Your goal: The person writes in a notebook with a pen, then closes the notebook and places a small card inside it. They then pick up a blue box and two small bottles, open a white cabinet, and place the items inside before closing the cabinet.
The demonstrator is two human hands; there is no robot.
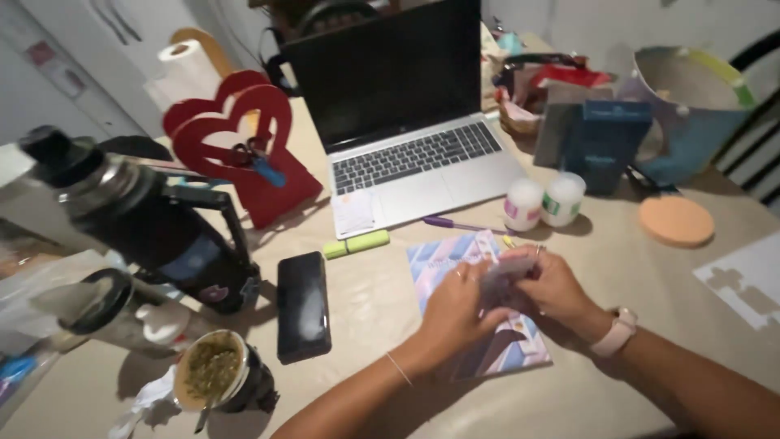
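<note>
Obs., head view. Your left hand and right hand meet near centre, over a pastel striped booklet that lies flat on the beige table. Between them you hold a small pale card-like piece; it is motion-blurred, so its kind is unclear. Both hands are closed on it, left-hand fingers curled at its left edge, right-hand fingers pinching its right end. The piece sits above the booklet's middle; whether it touches the booklet cannot be told. A pale wristwatch is on your right wrist.

Surroundings:
- Left of the booklet, a black phone lies flat, screen up.
- Just beyond the phone, a yellow-green highlighter.
- Far of the booklet, an open laptop, screen dark; a purple pen lies just in front of it.
- Right of the pen, two small white jars, side by side, touching or nearly so.
- Farther right, a round orange pad.
- Behind the jars, a dark blue box standing upright.
- Far left, a red heart-shaped stand.
- Left, a dark thermos with a handle.
- Near left, a cup of green herb.
- Right edge, a white paper cut-out sheet.
</note>
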